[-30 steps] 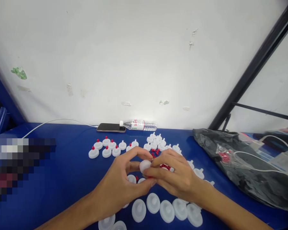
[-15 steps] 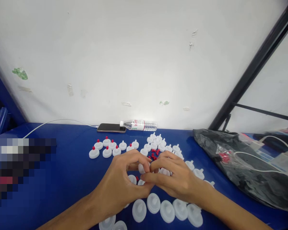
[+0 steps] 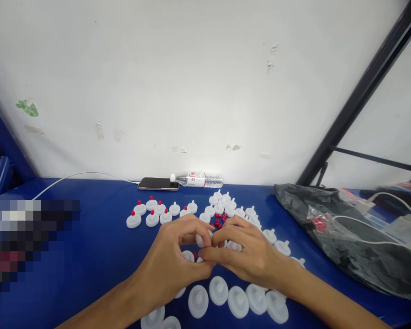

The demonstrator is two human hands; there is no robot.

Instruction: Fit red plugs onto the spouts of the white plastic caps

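Note:
Above the middle of the blue table, my left hand point(image 3: 173, 249) holds a white plastic spouted cap point(image 3: 202, 239) between fingers and thumb. My right hand point(image 3: 248, 246) meets it there, thumb and fingertips pinched together at the cap's right side. Whatever sits between those right fingertips is hidden. Just beyond my hands lie several small red tips point(image 3: 219, 221). White spouted caps point(image 3: 229, 211) without red tips stand behind and to the right. Farther left, several caps with red tips point(image 3: 152, 218) are grouped. Nearer me, more translucent caps point(image 3: 218, 290) lie spout up.
A phone point(image 3: 157, 183) on a white cable and a clear bottle point(image 3: 205, 179) lying on its side rest against the wall. At right, a black plastic bag point(image 3: 345, 246) carries a small clear bag with red pieces point(image 3: 319, 223). A dark metal bar slants behind it.
Both hands remain together around the cap, with only slight finger movement. The whole view has shifted a little.

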